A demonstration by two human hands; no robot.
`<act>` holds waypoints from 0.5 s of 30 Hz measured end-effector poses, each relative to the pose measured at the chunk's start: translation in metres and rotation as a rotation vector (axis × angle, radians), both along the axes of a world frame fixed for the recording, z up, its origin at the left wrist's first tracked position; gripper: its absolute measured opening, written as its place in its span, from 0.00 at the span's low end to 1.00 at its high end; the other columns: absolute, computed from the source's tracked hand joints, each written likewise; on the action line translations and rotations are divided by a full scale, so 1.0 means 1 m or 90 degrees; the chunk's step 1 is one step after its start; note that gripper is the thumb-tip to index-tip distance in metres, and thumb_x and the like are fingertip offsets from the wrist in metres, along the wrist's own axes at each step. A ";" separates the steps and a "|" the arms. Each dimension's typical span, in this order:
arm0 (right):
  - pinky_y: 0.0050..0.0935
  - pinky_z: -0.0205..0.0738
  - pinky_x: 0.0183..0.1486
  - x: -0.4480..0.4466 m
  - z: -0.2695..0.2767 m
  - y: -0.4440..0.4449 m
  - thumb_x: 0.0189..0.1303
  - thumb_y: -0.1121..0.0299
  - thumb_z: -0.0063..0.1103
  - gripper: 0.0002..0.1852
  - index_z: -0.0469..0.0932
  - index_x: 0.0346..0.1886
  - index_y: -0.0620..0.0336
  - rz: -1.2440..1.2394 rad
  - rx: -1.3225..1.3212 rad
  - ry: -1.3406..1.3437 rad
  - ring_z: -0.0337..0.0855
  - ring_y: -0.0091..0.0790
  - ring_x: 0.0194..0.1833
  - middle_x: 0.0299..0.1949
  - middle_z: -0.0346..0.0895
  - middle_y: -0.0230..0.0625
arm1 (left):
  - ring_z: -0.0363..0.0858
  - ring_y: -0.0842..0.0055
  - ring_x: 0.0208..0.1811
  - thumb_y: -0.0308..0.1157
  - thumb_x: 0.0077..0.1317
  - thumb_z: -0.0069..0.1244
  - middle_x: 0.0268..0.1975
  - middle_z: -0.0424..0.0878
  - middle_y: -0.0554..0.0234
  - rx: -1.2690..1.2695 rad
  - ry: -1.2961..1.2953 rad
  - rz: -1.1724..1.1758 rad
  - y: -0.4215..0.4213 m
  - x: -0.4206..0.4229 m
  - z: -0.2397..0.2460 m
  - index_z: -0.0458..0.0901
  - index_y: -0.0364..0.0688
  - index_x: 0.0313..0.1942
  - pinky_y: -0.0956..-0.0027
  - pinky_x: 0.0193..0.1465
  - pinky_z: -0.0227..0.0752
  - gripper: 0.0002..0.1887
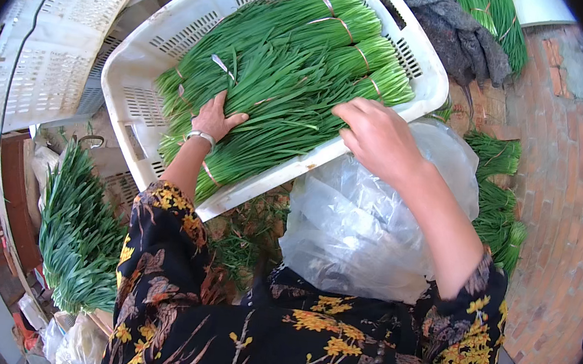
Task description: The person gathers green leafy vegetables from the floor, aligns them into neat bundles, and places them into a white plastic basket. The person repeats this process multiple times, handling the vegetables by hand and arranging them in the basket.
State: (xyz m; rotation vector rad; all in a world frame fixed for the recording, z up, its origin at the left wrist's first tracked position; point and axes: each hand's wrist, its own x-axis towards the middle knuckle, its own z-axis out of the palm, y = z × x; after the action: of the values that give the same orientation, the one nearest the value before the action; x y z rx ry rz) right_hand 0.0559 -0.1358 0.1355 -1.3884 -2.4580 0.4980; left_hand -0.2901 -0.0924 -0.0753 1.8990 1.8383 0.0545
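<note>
Several tied bundles of green Chinese chives (281, 84) lie side by side in a white plastic crate (253, 188) with slotted walls. Their pale cut ends face mostly the upper right, and some face the lower left. My left hand (215, 119), with a bracelet at the wrist, rests spread on the leaves at the left with thumb and fingers apart. Over the crate's near right edge, my right hand (372, 132) has its fingers curled at the leaves of the nearest bundles; whether it grips any is unclear. A pale tie (223, 68) shows among the leaves.
Clear plastic sheeting (372, 229) covers my lap. A large heap of chives (78, 233) stands at left, below another white crate (59, 42). More bundles (498, 216) lie on the right beside the brick floor (563, 213). A dark grey cloth (454, 33) lies beyond the crate.
</note>
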 end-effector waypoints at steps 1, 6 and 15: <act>0.46 0.78 0.42 -0.006 -0.011 0.013 0.57 0.73 0.57 0.07 0.79 0.39 0.61 -0.004 -0.056 -0.059 0.83 0.47 0.41 0.36 0.80 0.42 | 0.71 0.49 0.65 0.71 0.53 0.54 0.63 0.73 0.44 -0.016 0.009 0.001 -0.001 0.002 0.002 0.60 0.47 0.70 0.47 0.64 0.67 0.52; 0.42 0.81 0.43 -0.048 -0.057 0.057 0.61 0.68 0.56 0.09 0.84 0.40 0.57 0.063 -0.302 -0.325 0.87 0.42 0.45 0.40 0.86 0.40 | 0.73 0.50 0.63 0.71 0.54 0.53 0.61 0.74 0.44 -0.011 0.024 0.000 -0.004 0.005 0.011 0.60 0.47 0.70 0.46 0.61 0.69 0.52; 0.40 0.83 0.42 -0.055 -0.106 0.058 0.61 0.69 0.52 0.12 0.88 0.40 0.52 0.131 -0.365 -0.425 0.88 0.38 0.46 0.43 0.87 0.36 | 0.76 0.48 0.59 0.70 0.55 0.51 0.59 0.77 0.41 0.026 -0.036 0.007 -0.002 -0.001 0.006 0.65 0.42 0.67 0.50 0.59 0.71 0.49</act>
State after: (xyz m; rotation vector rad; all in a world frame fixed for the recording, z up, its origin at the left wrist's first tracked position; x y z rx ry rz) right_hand 0.0009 -0.0781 0.0291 -1.7345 -3.1793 0.9796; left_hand -0.2915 -0.0948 -0.0691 1.8955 1.8232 0.1487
